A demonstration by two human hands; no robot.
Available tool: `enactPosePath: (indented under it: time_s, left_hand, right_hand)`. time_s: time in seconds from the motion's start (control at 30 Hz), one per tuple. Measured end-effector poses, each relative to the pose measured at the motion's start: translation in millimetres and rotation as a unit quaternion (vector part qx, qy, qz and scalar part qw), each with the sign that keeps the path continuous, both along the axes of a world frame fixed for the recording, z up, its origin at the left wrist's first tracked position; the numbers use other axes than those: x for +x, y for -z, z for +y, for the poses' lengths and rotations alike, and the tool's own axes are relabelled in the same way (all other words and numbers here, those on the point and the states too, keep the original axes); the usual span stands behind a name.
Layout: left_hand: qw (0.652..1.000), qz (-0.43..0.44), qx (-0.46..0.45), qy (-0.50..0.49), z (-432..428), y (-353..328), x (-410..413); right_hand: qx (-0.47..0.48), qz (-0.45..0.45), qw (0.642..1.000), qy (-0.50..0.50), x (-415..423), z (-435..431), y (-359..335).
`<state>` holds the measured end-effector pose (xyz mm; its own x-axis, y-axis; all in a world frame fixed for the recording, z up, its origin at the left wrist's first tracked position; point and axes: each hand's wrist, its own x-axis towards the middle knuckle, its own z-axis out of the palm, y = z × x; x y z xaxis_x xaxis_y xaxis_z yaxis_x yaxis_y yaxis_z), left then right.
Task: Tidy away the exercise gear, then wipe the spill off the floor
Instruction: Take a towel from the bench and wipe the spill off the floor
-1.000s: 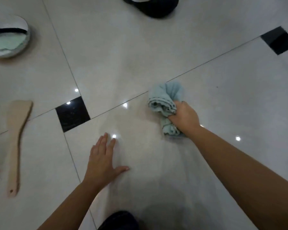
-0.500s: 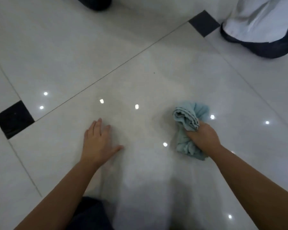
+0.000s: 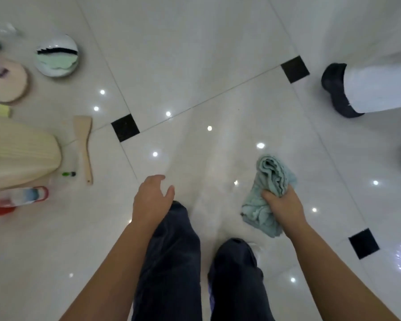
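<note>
My right hand (image 3: 281, 205) grips a bunched light-blue cloth (image 3: 267, 195), held off the white tiled floor (image 3: 206, 72) at the right. My left hand (image 3: 152, 200) hangs empty with its fingers loosely spread, above my left trouser leg (image 3: 171, 262). A dull smeared patch of floor (image 3: 208, 172) lies between the two hands. I cannot make out any liquid on it.
At the left lie a wooden spatula (image 3: 85, 144), a pale ribbed mat or cover (image 3: 19, 156), a white bowl with green contents (image 3: 57, 55), a round pinkish disc (image 3: 6, 83) and a red-and-white bottle (image 3: 16, 198). Another person's dark shoe and white trouser leg (image 3: 347, 89) stand at the upper right.
Both hands have lifted off the floor. The view has risen and pulled back, so my legs and the things at the left now show. The cloth stays in my right hand.
</note>
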<state>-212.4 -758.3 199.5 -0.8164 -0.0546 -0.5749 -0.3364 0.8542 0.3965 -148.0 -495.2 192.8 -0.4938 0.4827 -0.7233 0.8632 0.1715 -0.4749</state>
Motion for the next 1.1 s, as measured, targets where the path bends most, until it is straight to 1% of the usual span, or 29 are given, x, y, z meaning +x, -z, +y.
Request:
enactPosePath:
  time_s: [0.17,0.27,0.37,0.53,0.63,0.77,0.83,0.93,1.03,1.1]
  left_hand:
    - [1.000,-0.004,-0.013,-0.025,-45,-130,22]
    - [0.999,0.003,-0.026,-0.035,-61,-203,39]
    - [0.998,0.019,-0.027,-0.050,-69,-261,60]
    - [0.993,0.043,-0.023,-0.109,-73,-338,114]
    - [0.986,0.057,-0.035,-0.150,-80,-374,153]
    - [0.967,0.060,-0.052,-0.244,-101,-403,215]
    - [0.948,0.048,-0.052,-0.310,-113,-410,252]
    - [0.900,0.036,-0.028,-0.433,-133,-417,309]
    - [0.828,0.044,0.000,-0.559,-151,-415,361]
    - [0.763,0.057,0.032,-0.643,-157,-413,389]
  right_hand:
    - [-0.046,0.022,0.995,0.091,19,-29,-118]
    - [-0.058,0.045,0.994,0.075,24,-39,-184]
    - [-0.069,0.076,0.994,0.032,23,-48,-244]
    - [-0.088,0.129,0.983,-0.100,31,-67,-324]
    - [-0.102,0.133,0.973,-0.158,42,-79,-358]
    - [-0.131,0.128,0.956,-0.229,54,-101,-386]
    - [-0.150,0.107,0.946,-0.267,60,-115,-395]
    - [-0.173,0.062,0.933,-0.310,67,-145,-404]
    - [-0.203,0.026,0.912,-0.355,80,-187,-407]
    - [-0.201,0.006,0.890,-0.408,94,-217,-407]
